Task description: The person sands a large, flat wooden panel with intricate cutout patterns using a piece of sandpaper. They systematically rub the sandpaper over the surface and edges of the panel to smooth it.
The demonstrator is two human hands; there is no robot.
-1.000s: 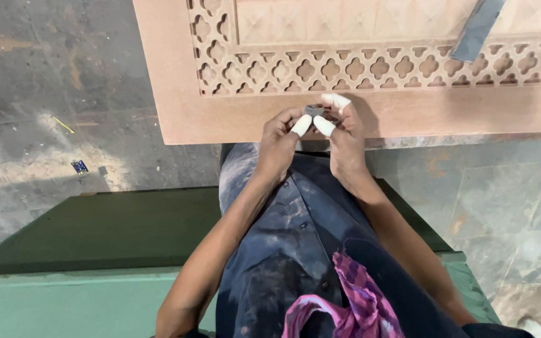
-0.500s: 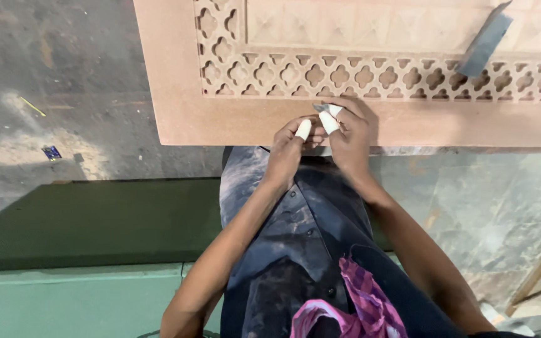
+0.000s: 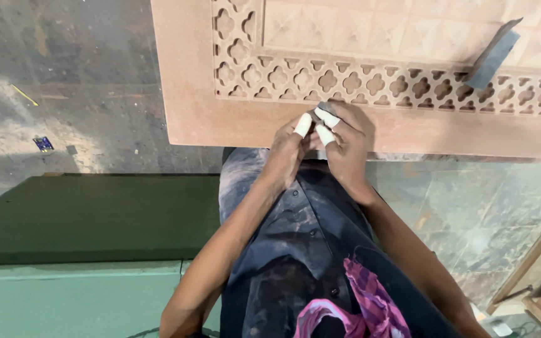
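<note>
— Hands?
— My left hand (image 3: 286, 150) and right hand (image 3: 345, 141) meet at the near edge of the carved panel (image 3: 195, 94). White tape wraps several fingertips (image 3: 303, 124).

— Grip?
— Both closed, pinching a small dark piece (image 3: 324, 107) between them; what it is, I cannot tell.

— Nearby?
— Grey sanding strip (image 3: 493, 56) lies on the panel, beyond my right hand. Green board (image 3: 95, 219) lies left of my left arm.

Soft daylight, sharp focus, faint shadows
</note>
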